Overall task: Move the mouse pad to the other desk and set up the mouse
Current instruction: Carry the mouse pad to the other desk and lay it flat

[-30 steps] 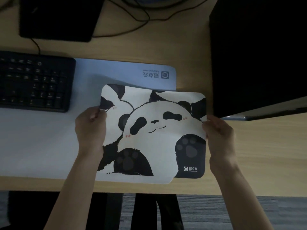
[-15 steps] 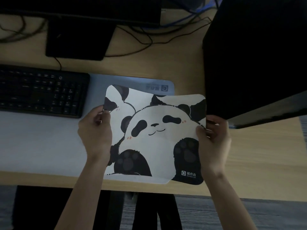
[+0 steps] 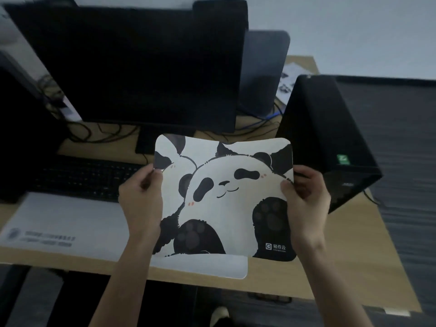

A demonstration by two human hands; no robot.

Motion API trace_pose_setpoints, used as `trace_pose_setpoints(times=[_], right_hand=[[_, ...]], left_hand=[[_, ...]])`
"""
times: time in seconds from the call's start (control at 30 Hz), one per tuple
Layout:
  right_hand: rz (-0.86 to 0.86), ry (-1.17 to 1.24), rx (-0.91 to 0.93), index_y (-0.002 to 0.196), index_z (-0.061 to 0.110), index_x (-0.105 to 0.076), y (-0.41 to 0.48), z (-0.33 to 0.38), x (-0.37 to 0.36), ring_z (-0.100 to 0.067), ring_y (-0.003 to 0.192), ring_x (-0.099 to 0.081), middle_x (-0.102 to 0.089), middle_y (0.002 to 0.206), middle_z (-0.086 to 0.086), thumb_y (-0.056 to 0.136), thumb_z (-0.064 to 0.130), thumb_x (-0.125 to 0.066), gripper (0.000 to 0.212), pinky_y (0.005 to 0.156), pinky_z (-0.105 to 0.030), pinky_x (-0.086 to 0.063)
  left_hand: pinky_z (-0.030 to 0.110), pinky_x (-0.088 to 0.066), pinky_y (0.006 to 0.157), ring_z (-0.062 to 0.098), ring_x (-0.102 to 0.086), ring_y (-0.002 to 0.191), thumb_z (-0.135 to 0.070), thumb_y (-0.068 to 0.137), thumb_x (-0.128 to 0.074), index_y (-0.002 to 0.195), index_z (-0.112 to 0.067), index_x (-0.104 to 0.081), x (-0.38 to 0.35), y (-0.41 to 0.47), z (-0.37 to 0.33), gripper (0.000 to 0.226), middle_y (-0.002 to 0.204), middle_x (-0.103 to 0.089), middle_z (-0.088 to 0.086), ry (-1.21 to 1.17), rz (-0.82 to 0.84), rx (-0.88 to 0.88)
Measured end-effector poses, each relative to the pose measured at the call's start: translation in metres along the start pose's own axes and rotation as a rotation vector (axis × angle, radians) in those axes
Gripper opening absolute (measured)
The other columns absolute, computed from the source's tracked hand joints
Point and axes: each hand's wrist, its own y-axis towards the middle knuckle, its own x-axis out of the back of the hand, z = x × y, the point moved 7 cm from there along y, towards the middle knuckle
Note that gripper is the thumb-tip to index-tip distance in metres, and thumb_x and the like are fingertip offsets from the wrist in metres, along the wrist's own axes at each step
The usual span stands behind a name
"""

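Note:
I hold a white mouse pad with a black panda drawing (image 3: 224, 197) in the air above the wooden desk (image 3: 349, 251). My left hand (image 3: 141, 199) pinches its left edge. Its right edge is gripped by my right hand (image 3: 306, 199), thumb on top. The pad is slightly bowed and tilted up toward me. No mouse is in view.
A large pale desk mat (image 3: 66, 227) lies on the desk under a black keyboard (image 3: 87, 178). A dark monitor (image 3: 132, 67) stands behind. A black computer tower (image 3: 330, 142) stands on the right, cables (image 3: 259, 123) behind it. A second screen (image 3: 264, 72) is further back.
The pad has risen off the desk mat and tilted up toward me. My view has lifted from the desk top, so the monitor and tower now show.

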Motion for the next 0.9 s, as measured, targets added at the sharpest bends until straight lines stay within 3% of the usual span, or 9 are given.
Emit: trace_pose_setpoints(times=[0.13, 0.23, 0.3, 0.43, 0.5, 0.6, 0.8, 0.87, 0.9], right_hand=[[0.065, 0.073, 0.063, 0.099, 0.018, -0.057, -0.014, 0.046, 0.011, -0.015, 0.079, -0.061, -0.063, 0.085, 0.007, 0.079, 0.002, -0.059, 0.025, 0.075, -0.033, -0.05], [0.133, 0.131, 0.105, 0.099, 0.019, -0.056, -0.033, 0.075, 0.027, -0.012, 0.08, -0.06, -0.062, 0.086, 0.008, 0.08, 0.003, -0.058, 0.025, 0.076, -0.032, -0.05], [0.183, 0.151, 0.138, 0.098, 0.021, -0.054, -0.047, 0.091, 0.038, -0.008, 0.081, -0.059, -0.061, 0.086, 0.009, 0.081, 0.004, -0.058, 0.025, 0.078, -0.032, -0.05], [0.298, 0.201, 0.167, 0.083, 0.035, -0.051, -0.083, 0.111, 0.059, -0.006, 0.081, -0.058, -0.06, 0.084, 0.01, 0.081, 0.003, -0.057, 0.032, 0.082, -0.034, -0.051], [0.376, 0.225, 0.165, 0.083, 0.033, -0.052, -0.105, 0.117, 0.065, -0.01, 0.081, -0.06, -0.061, 0.083, 0.008, 0.081, 0.002, -0.057, 0.032, 0.082, -0.037, -0.051], [0.488, 0.234, 0.147, 0.09, 0.023, -0.055, -0.144, 0.124, 0.063, -0.011, 0.078, -0.06, -0.062, 0.08, 0.007, 0.079, 0.0, -0.057, 0.025, 0.081, -0.036, -0.05], [0.709, 0.298, 0.1, 0.089, 0.021, -0.054, -0.248, 0.138, 0.034, -0.009, 0.073, -0.058, -0.06, 0.076, 0.007, 0.082, -0.003, -0.054, 0.025, 0.07, -0.022, -0.047], [0.774, 0.305, 0.097, 0.088, 0.025, -0.054, -0.29, 0.146, 0.017, -0.012, 0.072, -0.058, -0.06, 0.074, 0.006, 0.081, -0.001, -0.055, 0.027, 0.07, -0.026, -0.048], [0.802, 0.315, 0.096, 0.09, 0.024, -0.055, -0.308, 0.149, 0.009, -0.013, 0.072, -0.058, -0.061, 0.074, 0.005, 0.081, -0.001, -0.055, 0.026, 0.073, -0.031, -0.05]], left_hand=[[0.02, -0.034, 0.059, 0.001, -0.04, 0.046, -0.01, 0.084, -0.055, 0.063, -0.041, -0.064, 0.035, -0.021, -0.045, 0.039, 0.044, -0.05, -0.014, -0.064, -0.07, -0.065], [0.018, -0.038, 0.063, -0.006, -0.045, 0.046, -0.01, 0.085, -0.055, 0.078, -0.029, -0.07, 0.068, -0.051, -0.071, 0.025, 0.054, -0.054, -0.015, -0.085, -0.154, -0.11], [0.017, -0.04, 0.064, -0.007, -0.048, 0.048, -0.009, 0.084, -0.056, 0.07, -0.04, -0.064, 0.088, -0.075, -0.086, 0.035, 0.053, -0.059, -0.015, -0.113, -0.204, -0.137], [0.016, -0.042, 0.063, -0.001, -0.052, 0.055, -0.012, 0.083, -0.057, 0.083, -0.044, -0.058, 0.135, -0.131, -0.1, 0.032, 0.066, -0.058, -0.006, -0.151, -0.33, -0.176], [0.021, -0.041, 0.066, 0.004, -0.05, 0.06, -0.012, 0.082, -0.057, 0.09, -0.038, -0.061, 0.164, -0.16, -0.099, 0.027, 0.064, -0.053, -0.005, -0.158, -0.393, -0.164], [0.013, -0.037, 0.061, -0.002, -0.045, 0.056, -0.007, 0.083, -0.056, 0.103, -0.018, -0.066, 0.212, -0.204, -0.099, 0.025, 0.058, -0.044, 0.003, -0.142, -0.49, -0.131], [0.018, -0.043, 0.075, 0.002, -0.051, 0.065, -0.012, 0.084, -0.055, 0.113, -0.023, -0.064, 0.329, -0.286, -0.093, 0.033, 0.071, -0.062, -0.002, -0.056, -0.707, -0.063], [0.015, -0.042, 0.073, -0.004, -0.049, 0.057, -0.01, 0.083, -0.054, 0.111, -0.022, -0.066, 0.376, -0.311, -0.093, 0.033, 0.073, -0.067, -0.003, -0.051, -0.806, -0.08], [0.011, -0.042, 0.07, -0.007, -0.05, 0.055, -0.01, 0.084, -0.053, 0.111, -0.021, -0.066, 0.394, -0.319, -0.092, 0.032, 0.085, -0.072, 0.002, -0.056, -0.845, -0.079]])
